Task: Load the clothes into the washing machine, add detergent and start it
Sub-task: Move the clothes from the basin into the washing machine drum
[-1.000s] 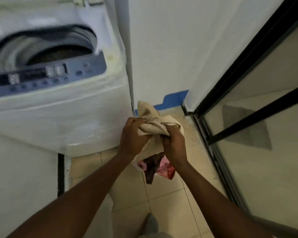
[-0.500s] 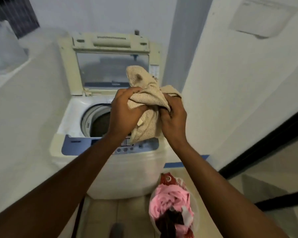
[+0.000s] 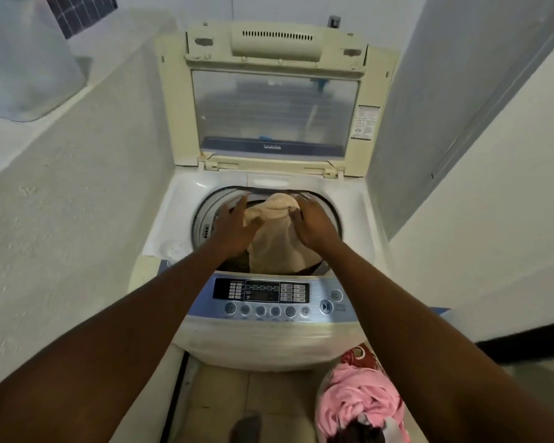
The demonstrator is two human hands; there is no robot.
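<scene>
Flanks beige cloth (image 3: 275, 244) with 2 hands over washing machine drum (image 3: 200, 219): left hand (image 3: 232, 230) splayed, gripping nothing; right hand (image 3: 315, 223) bent over its top, grip unclear. Hangs vertically, lower end inside drum.

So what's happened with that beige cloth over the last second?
The beige cloth went up from near the floor and down into the washing machine's tub. The left hand has let go, fingers spread. The right hand is still at its top edge, but its grip is too blurred to judge. The lid stays open, and the pink clothes still wait below.
</scene>
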